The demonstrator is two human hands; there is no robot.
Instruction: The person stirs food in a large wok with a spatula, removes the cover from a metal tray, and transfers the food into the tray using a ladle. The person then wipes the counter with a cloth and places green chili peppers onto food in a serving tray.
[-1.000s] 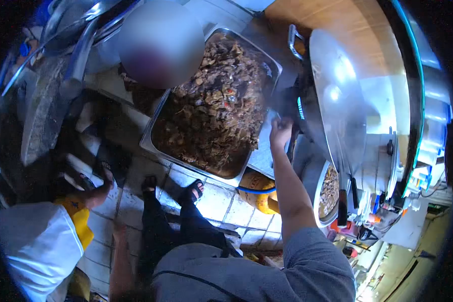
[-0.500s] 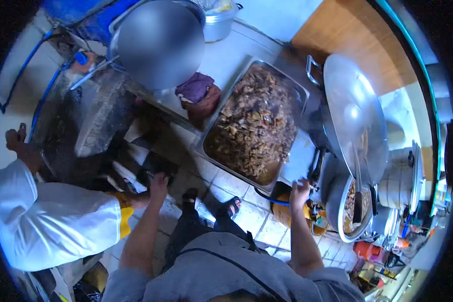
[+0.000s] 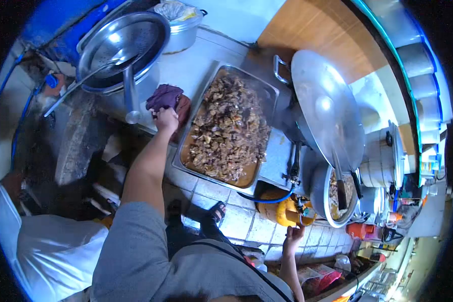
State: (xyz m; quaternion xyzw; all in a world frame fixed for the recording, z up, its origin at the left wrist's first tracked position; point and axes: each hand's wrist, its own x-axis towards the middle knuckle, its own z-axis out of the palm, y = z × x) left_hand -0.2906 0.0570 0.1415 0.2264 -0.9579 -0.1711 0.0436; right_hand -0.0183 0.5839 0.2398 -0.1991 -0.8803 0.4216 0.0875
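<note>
My left hand (image 3: 167,121) reaches forward to a folded purple cloth (image 3: 164,99), its fingers closed on the cloth's near edge. A reddish-brown cloth (image 3: 182,108) lies against it, beside a large metal tray (image 3: 200,173) filled with chopped, browned meat (image 3: 229,128) in brown liquid. My right hand (image 3: 293,240) is low on the right, close to a yellow gas cylinder (image 3: 279,210). Its fingers are loosely bent and apart, with nothing visible in them.
A steel colander (image 3: 131,38) and a ladle (image 3: 131,95) rest on a pot at back left. On the right stand a large tilted metal lid or pan (image 3: 327,100) and a pot (image 3: 317,194) of food. A person in white (image 3: 60,246) is at left.
My left hand has moved from near the other person forward to the purple cloth and closed on it. My right hand has dropped lower, and my view has shifted.
</note>
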